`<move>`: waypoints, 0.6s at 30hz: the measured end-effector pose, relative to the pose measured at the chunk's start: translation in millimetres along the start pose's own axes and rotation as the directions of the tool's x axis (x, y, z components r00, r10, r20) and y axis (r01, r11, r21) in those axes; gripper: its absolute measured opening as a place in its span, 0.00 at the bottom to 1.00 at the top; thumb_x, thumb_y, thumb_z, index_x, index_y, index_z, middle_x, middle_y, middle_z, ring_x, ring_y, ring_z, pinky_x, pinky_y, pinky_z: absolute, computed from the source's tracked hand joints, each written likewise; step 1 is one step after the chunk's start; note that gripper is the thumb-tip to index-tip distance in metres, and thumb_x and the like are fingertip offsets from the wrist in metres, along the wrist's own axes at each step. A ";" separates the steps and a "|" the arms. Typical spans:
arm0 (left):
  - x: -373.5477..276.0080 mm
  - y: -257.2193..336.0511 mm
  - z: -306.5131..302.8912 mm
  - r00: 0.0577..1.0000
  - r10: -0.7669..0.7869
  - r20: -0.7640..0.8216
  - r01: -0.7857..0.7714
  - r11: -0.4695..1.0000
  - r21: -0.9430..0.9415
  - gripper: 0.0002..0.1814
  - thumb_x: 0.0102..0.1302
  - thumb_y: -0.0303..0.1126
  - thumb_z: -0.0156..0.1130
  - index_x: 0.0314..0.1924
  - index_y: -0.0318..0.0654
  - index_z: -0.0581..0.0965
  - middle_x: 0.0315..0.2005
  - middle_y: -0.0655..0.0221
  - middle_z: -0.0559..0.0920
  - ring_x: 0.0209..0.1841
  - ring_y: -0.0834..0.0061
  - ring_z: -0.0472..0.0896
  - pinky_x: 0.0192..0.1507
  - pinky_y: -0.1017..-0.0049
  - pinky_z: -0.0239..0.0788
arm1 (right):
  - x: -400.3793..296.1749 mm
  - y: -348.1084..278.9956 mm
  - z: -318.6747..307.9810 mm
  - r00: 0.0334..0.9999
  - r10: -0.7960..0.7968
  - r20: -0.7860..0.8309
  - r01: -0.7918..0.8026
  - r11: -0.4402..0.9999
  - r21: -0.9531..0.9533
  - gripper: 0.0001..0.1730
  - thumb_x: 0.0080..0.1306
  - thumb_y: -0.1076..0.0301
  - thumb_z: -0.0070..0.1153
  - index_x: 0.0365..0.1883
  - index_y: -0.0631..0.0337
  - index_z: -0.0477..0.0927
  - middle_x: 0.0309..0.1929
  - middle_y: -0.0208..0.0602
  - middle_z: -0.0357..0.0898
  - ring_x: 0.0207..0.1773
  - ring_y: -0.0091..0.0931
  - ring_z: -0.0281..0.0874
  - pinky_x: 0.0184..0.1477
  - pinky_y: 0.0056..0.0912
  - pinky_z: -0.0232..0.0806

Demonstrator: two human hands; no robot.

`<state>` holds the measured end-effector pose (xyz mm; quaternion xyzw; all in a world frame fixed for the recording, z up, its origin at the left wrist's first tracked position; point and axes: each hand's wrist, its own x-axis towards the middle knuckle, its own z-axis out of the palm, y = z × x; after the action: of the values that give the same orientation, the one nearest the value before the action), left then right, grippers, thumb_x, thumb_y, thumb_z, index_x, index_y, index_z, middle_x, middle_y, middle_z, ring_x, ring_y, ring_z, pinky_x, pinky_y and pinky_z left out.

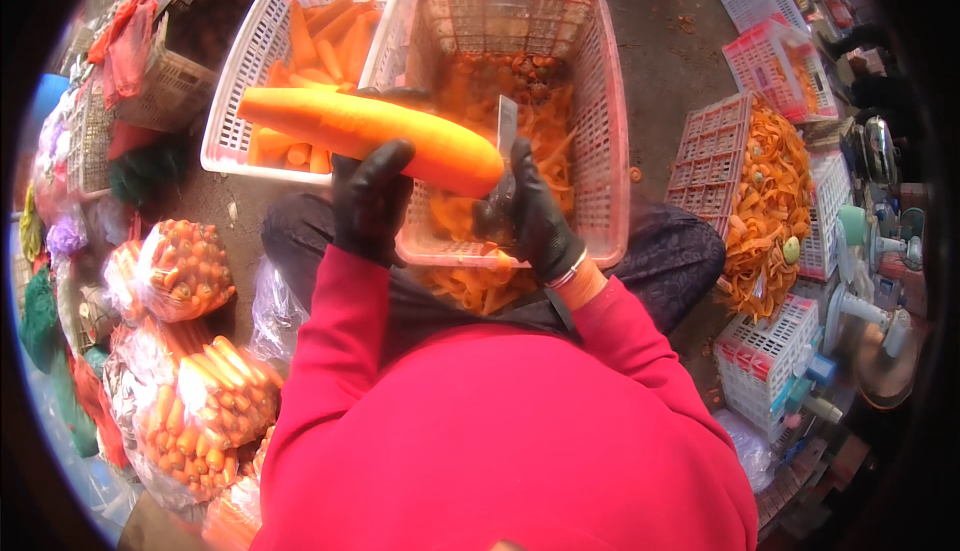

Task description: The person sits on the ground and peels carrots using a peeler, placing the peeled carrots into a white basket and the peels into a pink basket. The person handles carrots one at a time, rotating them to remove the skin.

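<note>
A large peeled carrot point(375, 135) lies across my left hand point(379, 191), whose black-gloved fingers and thumb close around its middle. My right hand point(536, 213), also in a black glove, grips a peeler point(507, 127) by its lower part, with the flat metal end pointing up beside the carrot's thick end. Both hands are over the near part of a pinkish plastic basket point(613, 138) that holds orange peelings point(551, 176) and carrot ends. Behind the carrot, to the left, a white plastic basket point(225, 116) contains peeled carrots point(330, 41).
Bags of carrots point(187, 273) stand on the floor at left. To the right, a tilted basket point(705, 161) is heaped with peelings, near more white crates point(765, 371). More peelings point(480, 285) lie between my legs, below the near basket rim.
</note>
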<state>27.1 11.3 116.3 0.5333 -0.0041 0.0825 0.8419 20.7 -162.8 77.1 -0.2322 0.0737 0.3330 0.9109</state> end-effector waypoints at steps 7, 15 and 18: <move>-34.1 -0.3 -18.7 0.949 -0.129 0.286 0.091 0.986 0.141 0.29 0.64 0.36 0.59 0.63 0.37 0.64 0.53 0.62 0.75 0.51 0.65 0.75 0.43 0.64 0.74 | 4.0 -35.8 -22.5 0.590 -0.645 0.486 0.600 -0.053 -0.798 0.27 0.64 0.56 0.57 0.57 0.63 0.72 0.45 0.33 0.78 0.41 0.24 0.76 0.40 0.23 0.70; -46.2 -10.8 -16.9 0.477 -0.446 0.757 0.807 0.563 -0.178 0.47 0.51 0.60 0.67 0.61 0.31 0.66 0.49 0.51 0.77 0.40 0.62 0.81 0.33 0.73 0.74 | -31.6 -81.1 54.1 0.882 -0.292 0.371 0.472 0.550 -0.689 0.40 0.50 0.57 0.67 0.58 0.71 0.72 0.55 0.36 0.75 0.58 0.23 0.69 0.63 0.27 0.57; -47.7 -12.2 -9.2 0.443 -0.386 0.809 0.776 0.616 -0.131 0.44 0.48 0.52 0.71 0.58 0.29 0.66 0.42 0.53 0.79 0.35 0.65 0.81 0.33 0.73 0.73 | -17.6 -70.3 42.9 0.820 -0.373 0.434 0.572 0.551 -0.608 0.35 0.59 0.48 0.62 0.55 0.69 0.74 0.49 0.37 0.78 0.50 0.23 0.74 0.53 0.27 0.65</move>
<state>-18.9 8.0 96.8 0.2540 -0.1592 -0.4423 0.8453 51.4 -199.7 146.3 -0.5336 -0.2447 0.1014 0.8032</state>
